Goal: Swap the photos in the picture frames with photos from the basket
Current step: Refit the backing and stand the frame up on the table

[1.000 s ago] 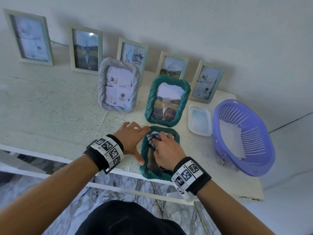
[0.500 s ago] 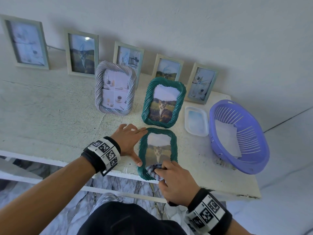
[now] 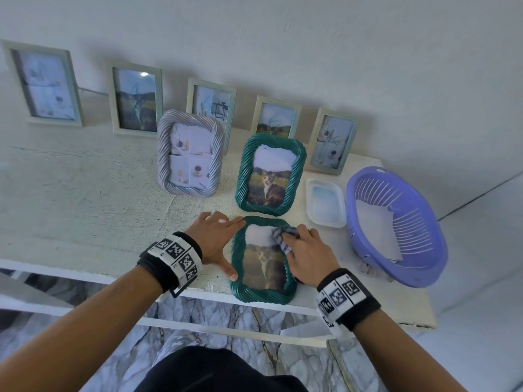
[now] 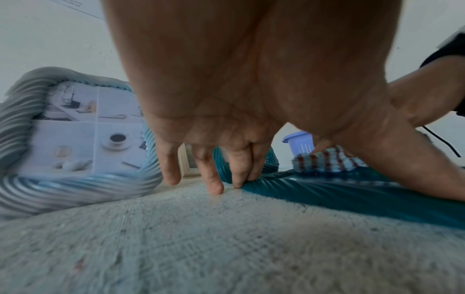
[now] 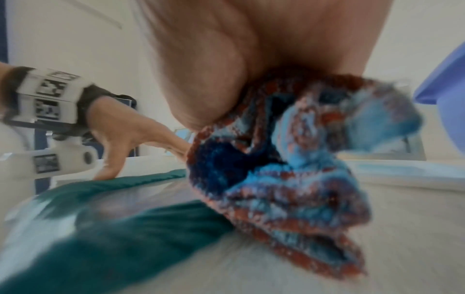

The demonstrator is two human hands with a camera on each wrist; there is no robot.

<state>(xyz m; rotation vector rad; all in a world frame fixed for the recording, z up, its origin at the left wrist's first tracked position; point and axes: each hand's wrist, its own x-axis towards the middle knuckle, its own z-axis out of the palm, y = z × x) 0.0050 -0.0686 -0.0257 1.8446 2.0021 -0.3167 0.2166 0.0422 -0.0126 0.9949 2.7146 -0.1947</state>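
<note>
Green frame point(image 3: 261, 260), flat on the table point(image 3: 85, 210) under both hands: brace with flat left hand point(image 3: 215, 239) fingers, wipe glass lightly with cloth point(image 3: 283, 236) bunched in clenched right hand point(image 3: 307, 254).

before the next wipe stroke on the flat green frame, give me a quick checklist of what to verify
1. Flat green rope-pattern frame braced: left hand touches its left edge. Ok.
2. Striped blue and red cloth gripped by right hand. Ok.
3. Frame fully on the white table: its near end sits at the edge. Not ok.
4. Upright green frame clear of the stroke: close behind. Cannot tell.
5. Glass clean: cannot tell.
</note>
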